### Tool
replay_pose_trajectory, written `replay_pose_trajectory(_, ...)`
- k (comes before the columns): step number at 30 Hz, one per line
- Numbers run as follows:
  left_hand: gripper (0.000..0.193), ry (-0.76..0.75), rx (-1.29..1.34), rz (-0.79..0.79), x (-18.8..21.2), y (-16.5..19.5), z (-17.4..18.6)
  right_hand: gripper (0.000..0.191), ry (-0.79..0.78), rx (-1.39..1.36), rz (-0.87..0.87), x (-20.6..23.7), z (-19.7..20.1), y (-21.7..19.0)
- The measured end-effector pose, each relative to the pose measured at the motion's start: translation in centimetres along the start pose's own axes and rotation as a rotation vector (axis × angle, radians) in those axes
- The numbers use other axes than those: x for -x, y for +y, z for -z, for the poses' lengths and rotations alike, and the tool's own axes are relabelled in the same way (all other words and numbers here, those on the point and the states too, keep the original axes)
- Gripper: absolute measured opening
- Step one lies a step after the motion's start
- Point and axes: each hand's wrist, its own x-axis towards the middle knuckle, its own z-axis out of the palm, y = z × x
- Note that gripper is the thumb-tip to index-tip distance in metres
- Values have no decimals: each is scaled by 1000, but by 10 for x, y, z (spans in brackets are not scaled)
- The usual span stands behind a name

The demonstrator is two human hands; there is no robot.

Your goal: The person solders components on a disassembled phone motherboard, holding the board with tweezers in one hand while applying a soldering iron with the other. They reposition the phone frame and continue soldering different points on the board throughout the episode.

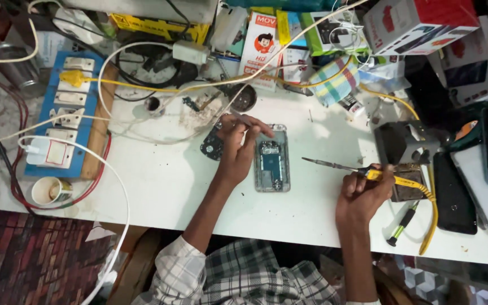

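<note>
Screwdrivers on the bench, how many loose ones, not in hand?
1: a green-and-black screwdriver lies near the table's front edge, right of the right hand, which holds a soldering iron. Clutter may hide others.

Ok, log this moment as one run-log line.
left hand: tweezers at opened phone | right hand: holds soldering iron, tip off phone | surface: white table

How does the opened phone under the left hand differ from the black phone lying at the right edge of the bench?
The opened phone lies with its circuit board bare inside a pale frame; the black phone shows only a closed dark surface. The left hand touches the opened phone with a thin tool, while nothing touches the black phone. The opened phone sits mid-bench, the black phone beyond the right hand. Both lie flat on the white bench.
</note>
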Motion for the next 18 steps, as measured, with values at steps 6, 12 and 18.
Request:
replay_pose_trajectory(6,25,-40,683,173,-3,5,-2,32,7,-7,-14,0,3,3)
replay_pose_trajectory(12,36,39,978,382,-8,28,7,34,39,-8,-6,-2,-2,5)
replay_pose_trajectory(18,70,-25,991,266,-13,49,18,38,33,11,29,2,-7,3)
